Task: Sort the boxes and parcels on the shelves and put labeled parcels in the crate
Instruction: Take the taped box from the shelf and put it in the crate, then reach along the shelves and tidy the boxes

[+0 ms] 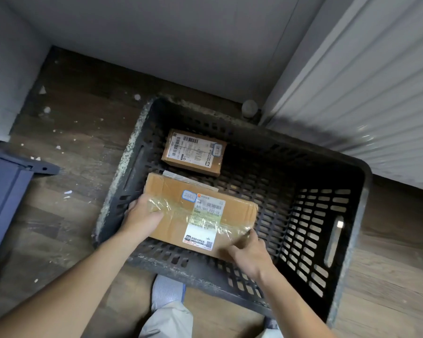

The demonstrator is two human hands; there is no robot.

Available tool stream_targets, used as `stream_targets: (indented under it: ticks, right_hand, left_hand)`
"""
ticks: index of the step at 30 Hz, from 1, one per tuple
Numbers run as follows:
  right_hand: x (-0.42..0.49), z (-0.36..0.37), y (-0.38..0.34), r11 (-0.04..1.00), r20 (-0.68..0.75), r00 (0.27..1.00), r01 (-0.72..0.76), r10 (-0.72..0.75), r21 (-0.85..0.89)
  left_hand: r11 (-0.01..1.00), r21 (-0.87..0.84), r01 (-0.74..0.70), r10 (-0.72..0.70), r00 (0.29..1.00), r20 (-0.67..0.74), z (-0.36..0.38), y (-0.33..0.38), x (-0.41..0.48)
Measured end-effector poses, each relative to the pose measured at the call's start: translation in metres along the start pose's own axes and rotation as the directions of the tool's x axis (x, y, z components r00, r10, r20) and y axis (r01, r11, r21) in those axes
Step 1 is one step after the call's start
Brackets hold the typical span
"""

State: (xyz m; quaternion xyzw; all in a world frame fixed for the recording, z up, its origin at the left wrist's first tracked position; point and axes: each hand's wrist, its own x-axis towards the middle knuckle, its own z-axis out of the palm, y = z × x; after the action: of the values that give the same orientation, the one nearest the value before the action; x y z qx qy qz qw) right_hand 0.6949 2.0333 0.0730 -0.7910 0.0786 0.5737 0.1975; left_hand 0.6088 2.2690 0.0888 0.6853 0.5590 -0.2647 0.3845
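Parcel placement seen from above: I see the left hand (pixel 142 215) gripping the left edge of a large brown cardboard parcel with clear tape and a white label (pixel 171 191). The right hand (pixel 249 252) pinches its near right corner. Both bare forearms reach forward and down. The parcel is low inside the dark slatted plastic crate (pixel 313 230), towards its near left; I cannot tell whether it touches the bottom. A smaller labelled brown cardboard parcel (pixel 193 152) lies just beyond it, on the far side. I judge it best to lower it flat, label up, short of the smaller one, then slide the fingers out sideways
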Motion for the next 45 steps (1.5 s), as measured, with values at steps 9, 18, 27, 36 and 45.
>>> stream_targets:
  ticks: [9,18,27,36,45]
  right_hand:
    - [-0.048,-0.006,-0.026,0.991,0.023,0.997,0.079,-0.077,-0.105]
    - [-0.244,-0.043,-0.152,0.941,0.014,0.955,0.294,-0.296,-0.17]
    - [-0.477,-0.055,-0.233,0.796,0.078,0.794,0.605,-0.603,-0.012]
    - [-0.689,0.024,-0.259,0.509,0.38,0.427,0.848,-0.821,0.148]
    - [-0.872,0.194,-0.189,0.327,0.664,0.098,0.917,-0.741,0.229]
  left_hand:
    - [0.984,0.123,-0.127,0.107,0.982,0.154,0.002,0.013,-0.057]
    - [0.939,-0.298,-0.171,0.196,0.979,0.054,-0.13,0.055,-0.223]
    - [0.8,-0.536,-0.269,0.205,0.963,-0.176,-0.293,0.051,-0.424]
    - [0.635,-0.655,-0.41,-0.061,0.819,-0.571,-0.376,-0.047,-0.63]
    - [0.437,-0.625,-0.647,-0.467,0.431,-0.772,-0.393,-0.241,-0.813]
